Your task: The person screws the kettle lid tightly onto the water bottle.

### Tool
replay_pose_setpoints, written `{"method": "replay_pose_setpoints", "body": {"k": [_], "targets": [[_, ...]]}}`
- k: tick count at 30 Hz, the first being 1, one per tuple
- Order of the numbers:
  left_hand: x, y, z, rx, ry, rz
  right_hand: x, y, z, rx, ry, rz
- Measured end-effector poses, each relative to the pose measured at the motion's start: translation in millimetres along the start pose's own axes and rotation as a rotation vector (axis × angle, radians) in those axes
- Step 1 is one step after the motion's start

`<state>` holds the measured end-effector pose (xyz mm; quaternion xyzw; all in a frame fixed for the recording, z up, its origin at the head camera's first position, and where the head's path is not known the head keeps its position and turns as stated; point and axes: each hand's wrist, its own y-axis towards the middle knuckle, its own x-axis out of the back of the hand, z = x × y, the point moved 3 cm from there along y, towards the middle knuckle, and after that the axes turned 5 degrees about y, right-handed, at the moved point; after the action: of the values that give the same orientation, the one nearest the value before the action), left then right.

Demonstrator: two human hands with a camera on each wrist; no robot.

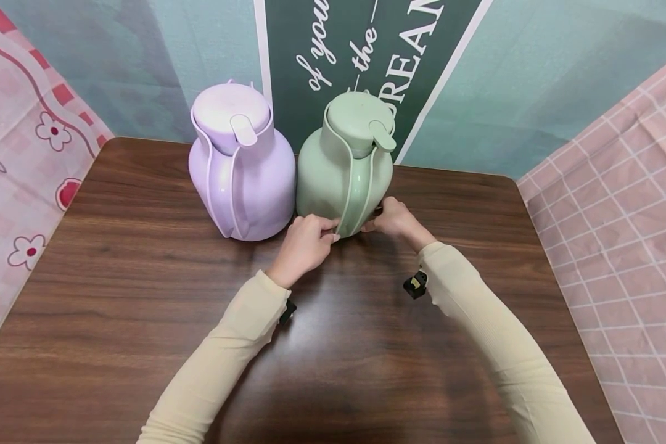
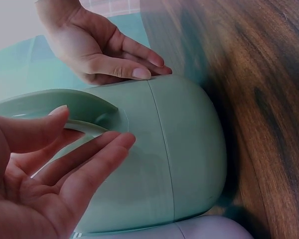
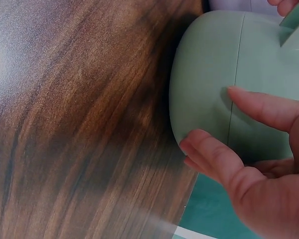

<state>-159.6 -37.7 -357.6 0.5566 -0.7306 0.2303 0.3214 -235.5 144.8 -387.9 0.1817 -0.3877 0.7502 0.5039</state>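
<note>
A light green thermos jug (image 1: 322, 176) stands upright on the wooden table, its handle (image 1: 359, 191) facing me. My left hand (image 1: 305, 243) is at the lower end of that handle, thumb and fingers spread apart; in the left wrist view the fingers (image 2: 97, 167) lie nearly straight beside the handle's rim. On the jug's right side rests my right hand (image 1: 395, 219). The right wrist view shows its thumb (image 3: 264, 107) and extended fingers (image 3: 212, 152) against the lower body, around the seam line. A lilac thermos jug (image 1: 272, 185) of the same shape stands close on the left.
Behind the jugs hangs a teal cloth (image 1: 510, 86) with a dark green lettered panel (image 1: 338, 37). Pink checked cloth (image 1: 616, 246) borders the table (image 1: 333, 370) on the right, flowered cloth (image 1: 28, 160) on the left. A small black device (image 1: 416, 285) sits at the right cuff.
</note>
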Motion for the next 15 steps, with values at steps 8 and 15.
{"method": "replay_pose_setpoints", "body": {"k": [8,15], "targets": [[-1.7,-3.4,0.0,-0.01,-0.014,-0.019,-1.1,-4.3,0.8,0.008,0.011,0.007],[-4.3,-6.5,1.9,-0.018,-0.029,-0.038,-2.6,-8.7,-1.0,0.024,0.004,-0.003]]}}
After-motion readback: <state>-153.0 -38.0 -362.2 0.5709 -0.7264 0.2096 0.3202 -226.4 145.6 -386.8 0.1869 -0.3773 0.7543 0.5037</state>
